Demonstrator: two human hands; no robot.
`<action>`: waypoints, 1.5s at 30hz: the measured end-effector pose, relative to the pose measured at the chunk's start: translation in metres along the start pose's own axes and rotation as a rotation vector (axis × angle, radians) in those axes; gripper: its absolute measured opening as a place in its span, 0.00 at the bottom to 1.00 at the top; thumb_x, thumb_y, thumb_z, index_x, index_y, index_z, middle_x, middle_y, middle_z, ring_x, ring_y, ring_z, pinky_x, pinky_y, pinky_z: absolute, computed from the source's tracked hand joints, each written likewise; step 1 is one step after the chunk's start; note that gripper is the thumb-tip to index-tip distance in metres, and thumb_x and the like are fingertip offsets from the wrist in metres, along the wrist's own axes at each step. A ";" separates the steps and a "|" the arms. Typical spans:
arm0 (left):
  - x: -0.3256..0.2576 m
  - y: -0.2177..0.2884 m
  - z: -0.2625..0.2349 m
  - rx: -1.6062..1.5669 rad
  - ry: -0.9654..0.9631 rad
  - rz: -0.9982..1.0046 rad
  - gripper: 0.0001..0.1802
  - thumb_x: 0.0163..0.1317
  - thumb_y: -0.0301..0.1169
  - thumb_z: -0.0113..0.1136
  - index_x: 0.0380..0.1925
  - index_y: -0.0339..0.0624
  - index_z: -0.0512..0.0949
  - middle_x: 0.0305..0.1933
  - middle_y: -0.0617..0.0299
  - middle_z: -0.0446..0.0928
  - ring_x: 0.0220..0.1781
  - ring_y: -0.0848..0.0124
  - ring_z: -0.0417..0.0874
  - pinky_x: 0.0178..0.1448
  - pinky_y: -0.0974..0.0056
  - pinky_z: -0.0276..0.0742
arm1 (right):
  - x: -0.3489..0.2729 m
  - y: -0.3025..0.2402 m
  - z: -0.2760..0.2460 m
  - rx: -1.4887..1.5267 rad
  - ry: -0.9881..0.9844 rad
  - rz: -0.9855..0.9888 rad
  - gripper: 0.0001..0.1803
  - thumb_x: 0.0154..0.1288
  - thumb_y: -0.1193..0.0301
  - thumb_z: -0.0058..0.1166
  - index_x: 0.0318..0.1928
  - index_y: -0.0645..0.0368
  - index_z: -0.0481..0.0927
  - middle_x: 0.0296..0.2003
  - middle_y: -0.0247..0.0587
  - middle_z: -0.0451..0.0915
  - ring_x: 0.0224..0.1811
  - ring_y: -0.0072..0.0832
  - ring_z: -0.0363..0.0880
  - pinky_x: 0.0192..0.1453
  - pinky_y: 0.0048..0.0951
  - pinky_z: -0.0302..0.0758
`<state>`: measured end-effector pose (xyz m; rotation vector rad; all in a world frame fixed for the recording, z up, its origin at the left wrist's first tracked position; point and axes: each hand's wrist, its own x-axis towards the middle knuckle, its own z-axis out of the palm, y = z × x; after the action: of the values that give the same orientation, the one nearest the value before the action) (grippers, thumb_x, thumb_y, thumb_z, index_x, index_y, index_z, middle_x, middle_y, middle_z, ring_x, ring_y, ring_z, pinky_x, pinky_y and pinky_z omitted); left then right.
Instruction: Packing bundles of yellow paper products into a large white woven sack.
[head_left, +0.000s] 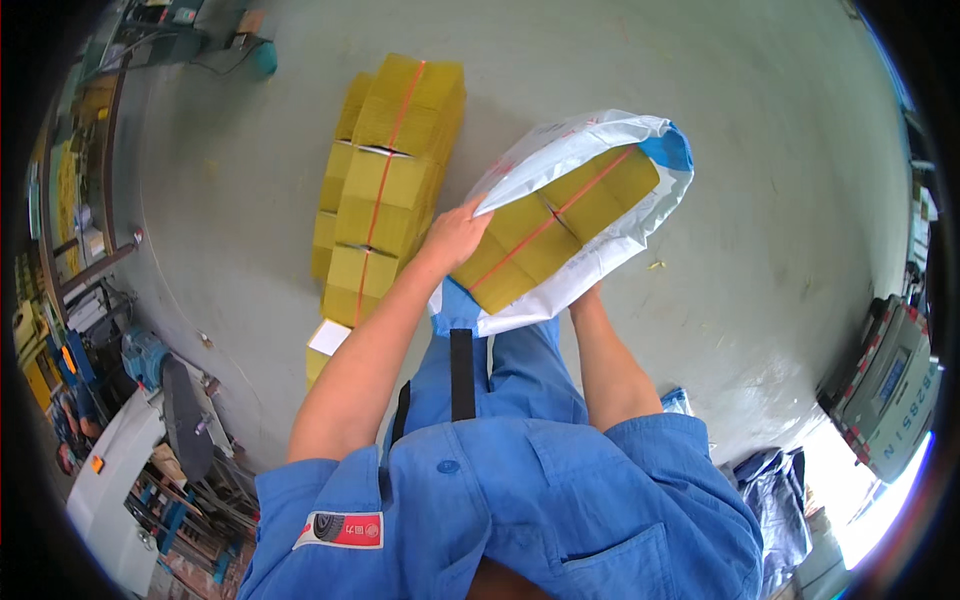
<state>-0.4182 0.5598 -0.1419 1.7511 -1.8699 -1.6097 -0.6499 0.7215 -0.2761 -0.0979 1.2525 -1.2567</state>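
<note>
Nearest me I see my own blue work jacket and trousers, with both bare forearms reaching forward over my knees. My left hand [455,238] pinches the near left rim of a white woven sack [600,255], fingers clenched on the fabric and holding the mouth wide. My right hand sits under the sack's near lower edge, out of my sight, so I cannot tell how its fingers are set; only the forearm shows. Inside the sack lies a bundle of yellow cartons [550,228] bound with an orange strap, mostly in, its near end level with the opening. I judge this as the bagging step, almost finished. Next I would need to draw the rim up over the bundle's near end, keeping the mouth taut. Farther left on the grey floor [760,150] rests a second strapped stack of yellow cartons [385,190], apart from the sack.
</note>
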 end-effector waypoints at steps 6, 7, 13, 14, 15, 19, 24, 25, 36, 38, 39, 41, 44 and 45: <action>-0.016 0.043 -0.007 0.178 0.108 -0.207 0.21 0.67 0.41 0.45 0.52 0.42 0.76 0.47 0.41 0.79 0.50 0.43 0.78 0.55 0.48 0.73 | -0.009 -0.006 0.006 -0.188 -0.186 -0.066 0.32 0.70 0.46 0.40 0.67 0.52 0.65 0.61 0.45 0.72 0.60 0.43 0.73 0.62 0.46 0.71; -0.020 0.040 -0.004 0.165 0.131 -0.209 0.21 0.67 0.41 0.45 0.52 0.42 0.76 0.47 0.41 0.79 0.50 0.43 0.78 0.55 0.48 0.73 | -0.012 -0.001 0.001 -0.223 -0.229 -0.080 0.32 0.70 0.46 0.40 0.67 0.52 0.65 0.61 0.46 0.72 0.59 0.43 0.73 0.62 0.45 0.71; -0.123 -0.001 -0.004 -0.016 0.887 -0.104 0.18 0.63 0.31 0.53 0.52 0.37 0.74 0.50 0.44 0.78 0.53 0.48 0.78 0.57 0.51 0.73 | -0.059 -0.050 -0.059 -0.839 -0.054 0.710 0.28 0.68 0.51 0.45 0.59 0.58 0.71 0.48 0.48 0.80 0.44 0.37 0.81 0.46 0.35 0.77; -0.140 -0.017 0.009 -0.072 0.916 -0.118 0.19 0.62 0.31 0.54 0.52 0.37 0.74 0.51 0.44 0.77 0.53 0.48 0.77 0.57 0.51 0.72 | -0.057 -0.061 -0.076 -0.949 -0.042 0.726 0.25 0.68 0.56 0.46 0.59 0.58 0.72 0.46 0.46 0.82 0.40 0.34 0.82 0.41 0.33 0.78; -0.163 -0.036 0.024 -0.077 0.908 -0.191 0.19 0.62 0.32 0.55 0.52 0.37 0.74 0.51 0.44 0.77 0.53 0.49 0.78 0.57 0.51 0.73 | -0.058 -0.077 -0.088 -1.039 -0.061 0.725 0.23 0.67 0.59 0.48 0.57 0.58 0.73 0.45 0.46 0.82 0.38 0.31 0.82 0.37 0.30 0.78; -0.280 -0.110 0.093 -0.231 0.864 -0.660 0.22 0.61 0.36 0.57 0.54 0.38 0.73 0.55 0.47 0.77 0.54 0.54 0.80 0.57 0.56 0.75 | -0.056 -0.104 -0.103 -1.516 -0.243 0.673 0.20 0.66 0.62 0.48 0.50 0.63 0.79 0.34 0.46 0.83 0.31 0.29 0.83 0.30 0.28 0.77; -0.409 -0.162 0.184 -0.370 0.934 -0.963 0.23 0.58 0.38 0.58 0.51 0.39 0.76 0.52 0.44 0.77 0.56 0.50 0.77 0.60 0.53 0.73 | -0.081 -0.070 -0.016 -2.036 -0.896 0.216 0.19 0.61 0.62 0.49 0.47 0.58 0.82 0.40 0.55 0.83 0.44 0.48 0.82 0.51 0.42 0.76; -0.425 -0.166 0.196 -0.394 0.945 -0.977 0.23 0.58 0.38 0.58 0.51 0.39 0.76 0.52 0.44 0.77 0.56 0.50 0.77 0.60 0.53 0.73 | -0.095 -0.061 0.022 -2.113 -0.921 0.198 0.18 0.62 0.61 0.48 0.47 0.56 0.82 0.41 0.55 0.82 0.46 0.51 0.80 0.53 0.44 0.75; -0.562 -0.276 0.227 -0.661 0.932 -0.988 0.22 0.60 0.42 0.59 0.49 0.40 0.78 0.48 0.49 0.80 0.48 0.55 0.82 0.52 0.57 0.77 | -0.240 0.230 0.327 -1.725 -1.655 -0.751 0.08 0.57 0.71 0.54 0.38 0.57 0.78 0.35 0.49 0.80 0.37 0.48 0.78 0.40 0.46 0.74; -0.592 -0.295 0.217 -0.925 0.947 -1.024 0.21 0.61 0.42 0.58 0.49 0.40 0.78 0.45 0.52 0.81 0.45 0.60 0.82 0.47 0.59 0.77 | -0.248 0.279 0.348 -1.789 -1.802 -1.083 0.07 0.55 0.72 0.53 0.36 0.56 0.77 0.32 0.44 0.79 0.36 0.43 0.77 0.40 0.42 0.72; -0.606 -0.303 0.213 -1.172 0.966 -1.066 0.20 0.62 0.42 0.58 0.49 0.41 0.78 0.43 0.56 0.81 0.41 0.65 0.83 0.42 0.62 0.78 | -0.255 0.297 0.352 -1.812 -1.803 -1.078 0.07 0.55 0.72 0.53 0.36 0.56 0.77 0.32 0.44 0.79 0.36 0.43 0.77 0.40 0.42 0.72; -0.631 -0.319 0.216 -1.198 0.971 -1.114 0.20 0.62 0.42 0.57 0.48 0.41 0.78 0.40 0.59 0.81 0.40 0.69 0.81 0.39 0.64 0.77 | -0.268 0.324 0.355 -1.944 -1.849 -1.349 0.03 0.55 0.72 0.52 0.32 0.55 0.75 0.29 0.39 0.77 0.36 0.37 0.76 0.40 0.36 0.69; -0.662 -0.335 0.234 -1.265 0.928 -1.188 0.20 0.64 0.42 0.55 0.50 0.43 0.77 0.42 0.62 0.79 0.40 0.71 0.80 0.40 0.64 0.76 | -0.275 0.336 0.356 -2.110 -1.951 -1.413 0.03 0.56 0.71 0.51 0.32 0.54 0.76 0.29 0.38 0.77 0.37 0.34 0.76 0.41 0.35 0.69; -0.669 -0.339 0.239 -1.304 0.882 -1.215 0.20 0.64 0.42 0.55 0.52 0.44 0.75 0.46 0.62 0.78 0.42 0.69 0.81 0.44 0.62 0.76 | -0.276 0.338 0.356 -2.130 -1.945 -1.417 0.03 0.56 0.71 0.51 0.32 0.54 0.76 0.29 0.38 0.77 0.37 0.34 0.76 0.41 0.35 0.69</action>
<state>-0.1439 1.2972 -0.1265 2.1075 0.7228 -1.1738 -0.1137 0.8636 -0.1780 3.1854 0.1815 -0.4187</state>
